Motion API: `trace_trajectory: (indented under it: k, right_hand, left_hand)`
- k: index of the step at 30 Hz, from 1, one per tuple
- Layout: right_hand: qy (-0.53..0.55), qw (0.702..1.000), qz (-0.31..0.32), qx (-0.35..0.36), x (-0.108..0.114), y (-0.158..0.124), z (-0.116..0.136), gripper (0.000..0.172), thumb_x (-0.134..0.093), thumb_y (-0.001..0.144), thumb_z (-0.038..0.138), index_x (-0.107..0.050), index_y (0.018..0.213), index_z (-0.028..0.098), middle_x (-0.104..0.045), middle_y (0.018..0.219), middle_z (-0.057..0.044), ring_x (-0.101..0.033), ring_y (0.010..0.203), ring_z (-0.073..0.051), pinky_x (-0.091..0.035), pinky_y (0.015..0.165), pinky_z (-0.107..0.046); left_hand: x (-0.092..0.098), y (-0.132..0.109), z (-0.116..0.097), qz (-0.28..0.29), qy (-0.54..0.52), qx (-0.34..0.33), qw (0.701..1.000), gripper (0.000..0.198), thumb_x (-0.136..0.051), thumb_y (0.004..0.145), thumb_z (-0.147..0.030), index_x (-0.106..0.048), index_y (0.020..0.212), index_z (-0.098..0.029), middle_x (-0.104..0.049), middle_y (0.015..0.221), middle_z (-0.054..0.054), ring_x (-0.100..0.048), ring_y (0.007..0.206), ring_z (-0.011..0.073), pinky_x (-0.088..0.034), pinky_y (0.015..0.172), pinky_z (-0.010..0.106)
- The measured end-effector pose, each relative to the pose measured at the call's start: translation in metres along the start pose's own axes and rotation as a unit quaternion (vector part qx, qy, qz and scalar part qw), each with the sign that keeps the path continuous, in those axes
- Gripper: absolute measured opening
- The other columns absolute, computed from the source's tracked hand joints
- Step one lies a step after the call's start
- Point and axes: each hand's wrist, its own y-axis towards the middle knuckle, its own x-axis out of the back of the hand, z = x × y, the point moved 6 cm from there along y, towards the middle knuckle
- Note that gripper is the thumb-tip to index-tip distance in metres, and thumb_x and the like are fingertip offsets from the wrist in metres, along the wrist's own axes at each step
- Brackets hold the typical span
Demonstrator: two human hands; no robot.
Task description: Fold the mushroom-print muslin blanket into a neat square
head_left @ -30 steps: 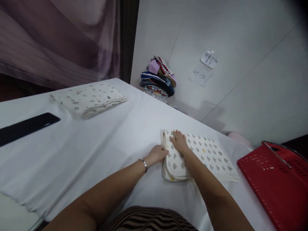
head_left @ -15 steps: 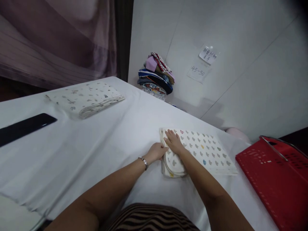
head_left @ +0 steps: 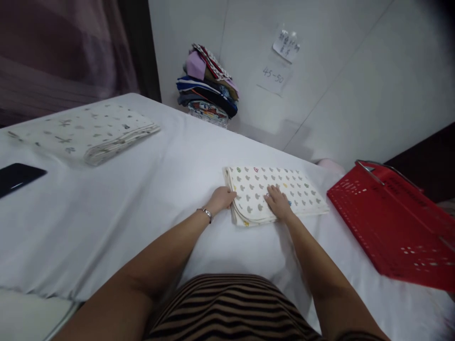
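A folded white cloth (head_left: 249,192) with small grey mushroom-like prints and a few coloured ones lies flat on the white-covered table (head_left: 192,156). At its left edge, my left hand (head_left: 223,196) pinches the folded layers; a bracelet circles that wrist. My right hand (head_left: 278,202) rests flat on top of the cloth near its middle, fingers spread. Another folded cloth (head_left: 103,125), white with scattered grey and brown prints, lies at the far left, apart from both hands.
A red perforated basket (head_left: 384,222) stands on the right, just past the cloth's right end. A dark phone-like slab (head_left: 19,177) lies at the left. Folded fabrics (head_left: 208,90) are piled by the wall at the back, under paper notes (head_left: 286,46).
My right hand has slid from the cloth's left end rightward to its middle. My left hand keeps its pinch at the left edge. The view has shifted to the right.
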Motion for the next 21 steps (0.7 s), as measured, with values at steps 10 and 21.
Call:
trace_trajectory:
  k: [10,21]
  right_hand:
    - [0.032,0.997,-0.060,-0.036,0.007,-0.012,-0.004,0.052,-0.041,0.092,0.045,-0.046,0.138,0.021,-0.032,0.151,-0.011,-0.024,0.140,-0.031,-0.021,0.110,-0.055]
    - [0.174,0.962,-0.120,0.173,0.000,-0.062,0.113,0.014,-0.062,0.080,0.031,-0.068,0.087,0.020,-0.065,0.081,-0.004,-0.057,0.081,-0.019,-0.043,0.077,-0.031]
  left_hand:
    - [0.000,0.001,0.000,-0.008,-0.011,-0.002,1.000,0.025,-0.054,0.078,-0.036,-0.062,0.067,-0.015,-0.060,0.049,0.003,-0.059,0.050,0.0138,-0.044,0.053,0.021]
    - [0.000,0.002,-0.003,-0.003,-0.028,0.006,1.000,0.026,-0.055,0.077,-0.033,-0.061,0.060,-0.014,-0.053,0.041,0.002,-0.057,0.048,0.0149,-0.043,0.052,0.023]
